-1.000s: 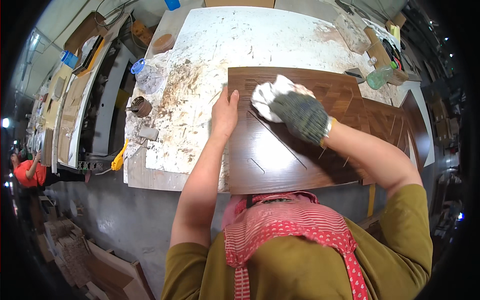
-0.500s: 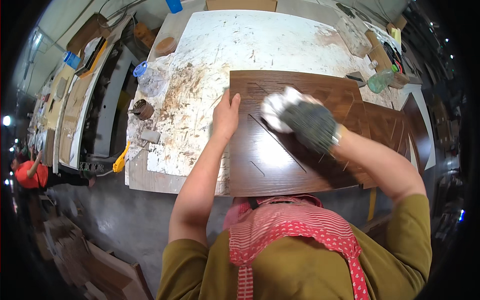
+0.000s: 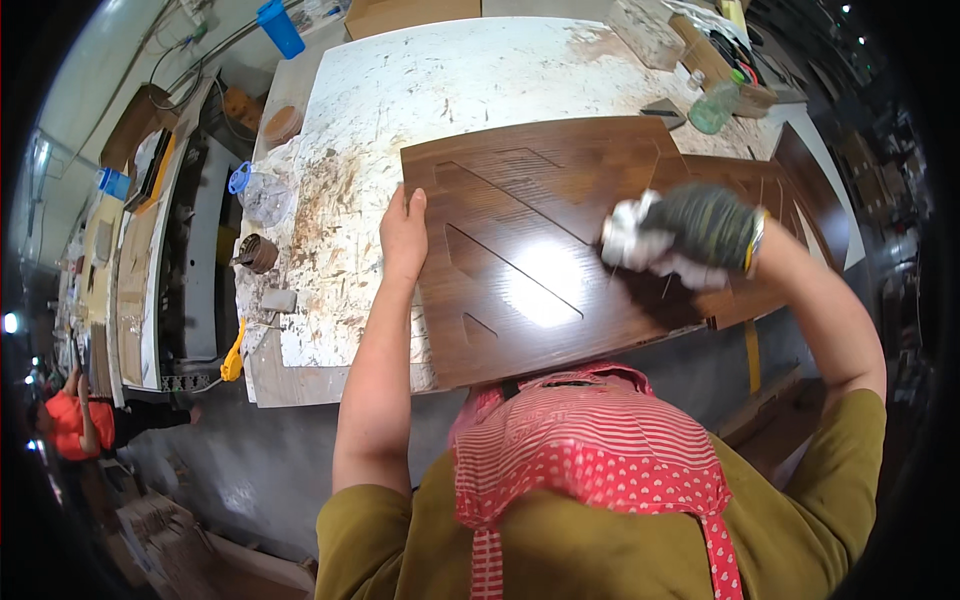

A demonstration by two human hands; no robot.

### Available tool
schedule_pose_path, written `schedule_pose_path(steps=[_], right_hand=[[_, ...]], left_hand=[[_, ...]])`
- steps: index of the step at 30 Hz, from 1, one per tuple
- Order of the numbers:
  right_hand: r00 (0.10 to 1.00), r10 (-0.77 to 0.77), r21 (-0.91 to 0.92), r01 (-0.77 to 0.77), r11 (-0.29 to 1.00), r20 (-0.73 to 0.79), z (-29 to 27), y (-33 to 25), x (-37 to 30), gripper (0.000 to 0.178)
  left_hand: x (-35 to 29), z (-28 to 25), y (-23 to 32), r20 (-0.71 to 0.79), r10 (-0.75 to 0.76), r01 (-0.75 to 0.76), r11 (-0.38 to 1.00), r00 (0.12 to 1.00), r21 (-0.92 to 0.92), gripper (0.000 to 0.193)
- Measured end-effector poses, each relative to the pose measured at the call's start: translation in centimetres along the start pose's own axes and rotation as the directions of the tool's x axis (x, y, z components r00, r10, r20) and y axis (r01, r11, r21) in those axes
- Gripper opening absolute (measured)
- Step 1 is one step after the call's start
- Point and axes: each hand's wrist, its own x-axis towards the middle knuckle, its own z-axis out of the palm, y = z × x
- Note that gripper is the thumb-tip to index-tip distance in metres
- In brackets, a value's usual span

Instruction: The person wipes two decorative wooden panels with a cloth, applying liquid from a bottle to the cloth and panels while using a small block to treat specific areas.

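A glossy dark brown wooden panel [image 3: 520, 250] with thin cut grooves lies on a white, stained worktable [image 3: 450, 90]. My left hand [image 3: 403, 235] lies flat on the panel's left edge and presses it down. My right hand [image 3: 705, 230], in a dark knit glove, grips a crumpled white cloth [image 3: 628, 240] against the panel's right part. The hand and cloth are blurred by motion. More dark brown panels [image 3: 800, 190] lie under and to the right of the top one.
On the table's left side stand a clear plastic jar with a blue lid [image 3: 258, 195] and a small round tin [image 3: 256, 253]. A green bottle [image 3: 715, 105] stands at the back right. A person in orange [image 3: 70, 420] is at the far left.
My right hand with the cloth has slid to the right across the panel. My left hand has stayed on the panel's left edge.
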Motion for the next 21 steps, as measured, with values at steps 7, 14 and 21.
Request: schedule_pose_path(steps=[7,14,21], right_hand=[[0.840,-0.155,-0.233,0.035,0.972,-0.520,7.7,-1.2,-0.5,0.033],[0.895,0.123,-0.429,-0.322,0.844,-0.429,3.9,4.1,-3.4,0.029],[0.736,0.491,-0.476,-0.676,0.562,-0.466,9.3,-0.4,-3.3,0.030]], left_hand=[[-0.4,0.2,1.5,0.028,0.024,-0.025,0.999,0.999,0.035,0.056],[-0.1,-1.0,-0.1,0.081,0.044,-0.045,0.999,0.996,0.010,0.062],[-1.1,0.0,2.2,-0.001,-0.040,0.040,0.999,0.999,-0.005,0.056]])
